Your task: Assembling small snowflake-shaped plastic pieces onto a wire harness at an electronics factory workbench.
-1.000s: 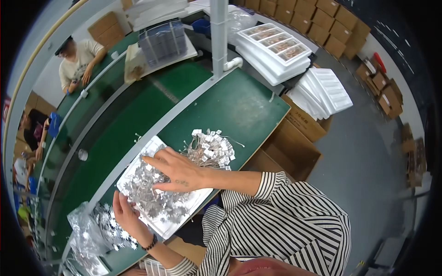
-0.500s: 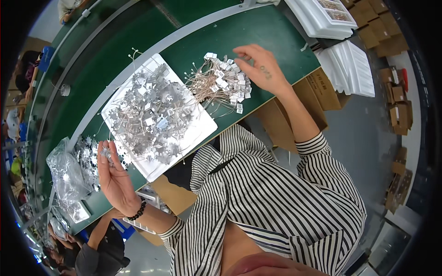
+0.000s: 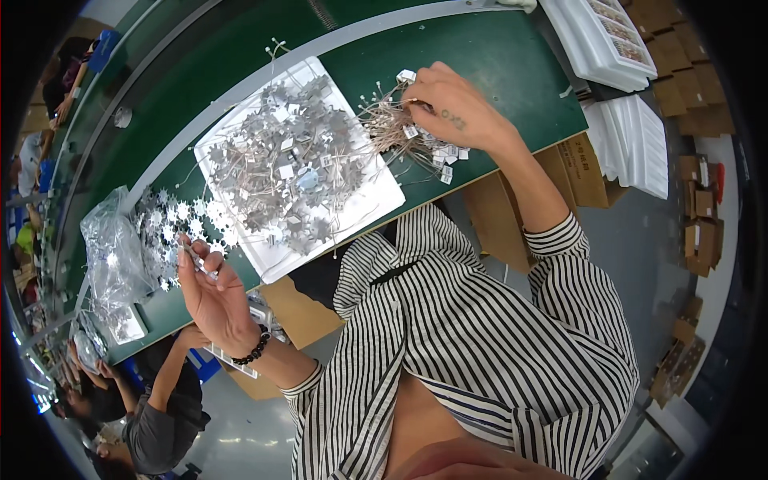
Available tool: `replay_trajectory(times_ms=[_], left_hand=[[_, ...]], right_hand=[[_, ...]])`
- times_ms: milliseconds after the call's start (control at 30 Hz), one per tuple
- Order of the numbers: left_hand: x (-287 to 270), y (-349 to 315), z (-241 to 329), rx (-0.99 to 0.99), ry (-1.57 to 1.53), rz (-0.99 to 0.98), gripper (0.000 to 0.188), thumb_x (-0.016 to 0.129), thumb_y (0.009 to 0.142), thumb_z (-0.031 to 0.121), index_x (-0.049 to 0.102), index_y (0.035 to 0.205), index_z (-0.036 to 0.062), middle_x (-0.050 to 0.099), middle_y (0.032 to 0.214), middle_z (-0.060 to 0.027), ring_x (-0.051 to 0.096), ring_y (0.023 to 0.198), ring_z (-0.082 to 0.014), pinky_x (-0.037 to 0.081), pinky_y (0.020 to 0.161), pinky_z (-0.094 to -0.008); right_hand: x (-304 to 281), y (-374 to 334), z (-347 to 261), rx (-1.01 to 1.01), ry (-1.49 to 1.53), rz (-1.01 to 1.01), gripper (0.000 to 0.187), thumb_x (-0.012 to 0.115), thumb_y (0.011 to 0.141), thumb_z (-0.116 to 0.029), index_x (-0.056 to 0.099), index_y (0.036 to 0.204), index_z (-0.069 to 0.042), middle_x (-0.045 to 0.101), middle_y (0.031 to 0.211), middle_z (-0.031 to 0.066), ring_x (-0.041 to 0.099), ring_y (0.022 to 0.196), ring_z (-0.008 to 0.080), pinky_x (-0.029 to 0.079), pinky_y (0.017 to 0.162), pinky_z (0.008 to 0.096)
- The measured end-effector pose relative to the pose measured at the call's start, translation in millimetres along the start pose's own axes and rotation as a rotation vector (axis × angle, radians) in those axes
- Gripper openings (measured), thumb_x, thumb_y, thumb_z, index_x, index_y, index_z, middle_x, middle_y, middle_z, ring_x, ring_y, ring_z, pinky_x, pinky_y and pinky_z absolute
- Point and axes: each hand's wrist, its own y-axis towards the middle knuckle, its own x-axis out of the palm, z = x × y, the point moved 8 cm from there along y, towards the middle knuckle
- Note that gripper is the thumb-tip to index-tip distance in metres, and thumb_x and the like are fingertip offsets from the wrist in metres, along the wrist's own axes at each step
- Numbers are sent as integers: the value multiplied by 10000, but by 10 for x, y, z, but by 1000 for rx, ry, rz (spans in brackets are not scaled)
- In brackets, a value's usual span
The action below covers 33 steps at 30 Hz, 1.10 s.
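Note:
My left hand (image 3: 218, 302), palm turned up, pinches a silvery star-shaped metal piece (image 3: 192, 258) between its curled fingers. Just beyond it, loose star-shaped pieces (image 3: 180, 214) lie in a shiny heap. My right hand (image 3: 460, 112) reaches down onto a bundle of thin wires with white tags (image 3: 392, 128). Its fingers are bent inward and their tips are partly hidden, so what they grip does not show. Between my hands stands a white tray (image 3: 382, 200), heaped with star pieces joined to wires and tags (image 3: 280, 164).
A clear plastic bag (image 3: 112, 248) sits left on the green bench (image 3: 496, 56). White foam trays (image 3: 600, 48) are stacked at the far right. A cardboard box (image 3: 500, 216) stands below the bench edge. At lower left a co-worker's arm (image 3: 168, 372) reaches toward the bench.
My right hand has lowered onto the wires and its fingers have closed in. My left fingers have curled more around the star piece. The whole view has shifted slightly.

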Motion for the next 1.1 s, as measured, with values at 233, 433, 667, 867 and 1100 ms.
replay_trajectory(times_ms=[233,433,667,867,1100], left_hand=[[-74,-65,-46,-6,-29,81,279,578,1049,99,557,1312,10,640,1184,-121,653,941,-158,511,630,-193],[-102,-78,-82,73,101,227,255,625,1010,61,583,1249,-15,651,1189,-138,671,996,-203,527,672,-206],[282,-145,-101,184,489,347,371,685,964,59,613,1315,-34,681,1032,-99,709,892,-181,510,605,-199],[384,-108,-151,198,568,304,350,675,969,62,622,1303,-29,689,1030,-103,704,854,-166,480,568,-184],[432,-66,-319,182,543,270,311,662,978,58,628,1280,-11,694,1026,-93,682,814,-147,460,554,-178]], right_hand=[[59,68,-125,-85,94,-64,243,667,872,-118,723,1106,-86,568,880,44,485,841,242,460,760,332],[86,149,-155,-159,119,-61,169,688,904,-154,724,1027,-43,598,901,55,519,871,233,456,795,325],[-79,188,112,160,505,280,130,721,921,-93,732,998,12,696,1067,76,610,917,158,480,783,241],[-124,343,250,273,757,203,121,692,935,-83,716,1038,-24,736,900,63,660,839,117,498,789,213],[19,639,-221,114,797,136,123,681,941,-113,704,1020,-22,704,866,30,607,770,96,487,719,220]])
